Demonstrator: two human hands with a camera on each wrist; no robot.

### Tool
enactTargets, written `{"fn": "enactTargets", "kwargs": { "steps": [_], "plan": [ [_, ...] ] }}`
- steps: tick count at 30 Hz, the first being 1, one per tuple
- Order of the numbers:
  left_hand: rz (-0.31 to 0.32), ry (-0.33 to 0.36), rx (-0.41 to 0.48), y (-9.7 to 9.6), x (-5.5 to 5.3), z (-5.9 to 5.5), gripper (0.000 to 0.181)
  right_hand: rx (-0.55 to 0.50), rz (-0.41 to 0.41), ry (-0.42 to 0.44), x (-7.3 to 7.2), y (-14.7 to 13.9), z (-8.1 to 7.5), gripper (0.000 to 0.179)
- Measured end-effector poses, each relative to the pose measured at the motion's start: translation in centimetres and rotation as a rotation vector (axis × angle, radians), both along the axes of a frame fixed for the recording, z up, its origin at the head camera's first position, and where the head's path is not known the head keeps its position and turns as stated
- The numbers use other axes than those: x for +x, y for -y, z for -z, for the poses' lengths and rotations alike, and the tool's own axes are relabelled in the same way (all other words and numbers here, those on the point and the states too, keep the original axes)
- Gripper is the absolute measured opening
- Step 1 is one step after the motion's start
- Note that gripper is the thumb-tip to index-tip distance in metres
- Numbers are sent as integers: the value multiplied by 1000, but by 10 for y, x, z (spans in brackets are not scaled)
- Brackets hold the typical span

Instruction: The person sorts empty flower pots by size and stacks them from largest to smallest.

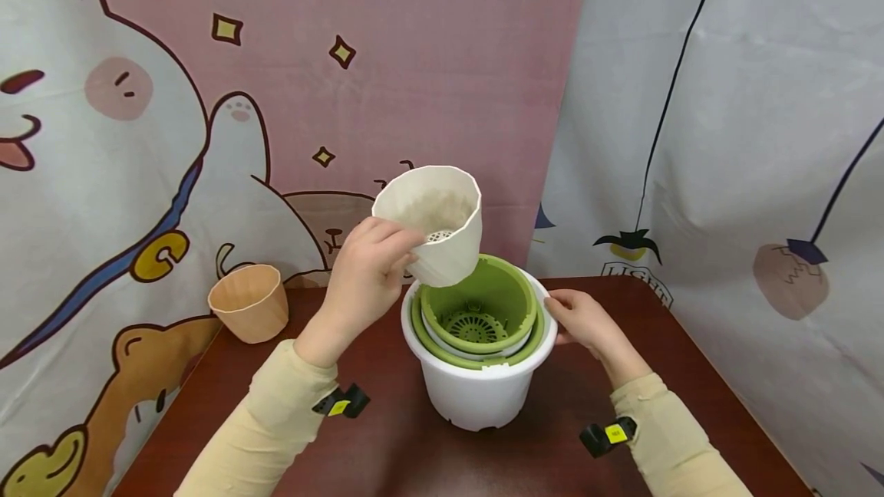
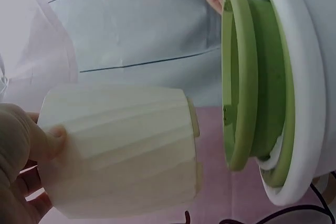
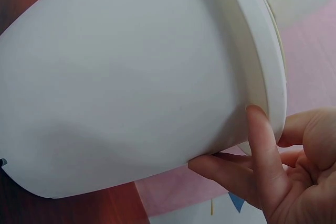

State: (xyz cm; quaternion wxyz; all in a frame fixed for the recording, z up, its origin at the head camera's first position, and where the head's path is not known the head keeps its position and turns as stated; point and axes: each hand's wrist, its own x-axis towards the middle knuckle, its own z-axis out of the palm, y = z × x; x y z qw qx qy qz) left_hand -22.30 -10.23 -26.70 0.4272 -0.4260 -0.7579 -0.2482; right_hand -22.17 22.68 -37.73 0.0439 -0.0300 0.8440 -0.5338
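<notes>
My left hand [image 1: 367,271] pinches the rim of a cream flower pot [image 1: 456,255] with a faceted wall, holes in its bottom and brownish stains inside. It hangs tilted above a large white flower pot [image 1: 476,397]. Nested inside that one are green pots [image 1: 493,282], with a white rim between them; the innermost has a slotted bottom. On the right, my right hand [image 1: 587,320] grips the large pot's rim, thumb on top and fingers beneath. In the left wrist view, the cream pot [image 2: 121,150] and the green rim [image 2: 244,77] are apart.
A peach flower pot [image 1: 252,317] stands at the back left of the dark red table [image 1: 594,436]. Printed cloth [image 1: 442,60] hangs behind the table, and more cloth hangs along the right side.
</notes>
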Motion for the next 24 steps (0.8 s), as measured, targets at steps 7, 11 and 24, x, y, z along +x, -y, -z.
{"fn": "enactTargets", "kwargs": {
  "steps": [7, 11, 24],
  "plan": [
    [38, 30, -63, -11, 0, 2, 33, 4, 3, 3, 0, 1, 0, 40],
    [54, 28, -84, -17, 1, 4, 31, 7, 6, 12, -1, 1, 0, 41],
    [101, 44, -160, -32, 3, 13, 31, 11, 17, 20, -3, 0, 0, 41]
  ]
}}
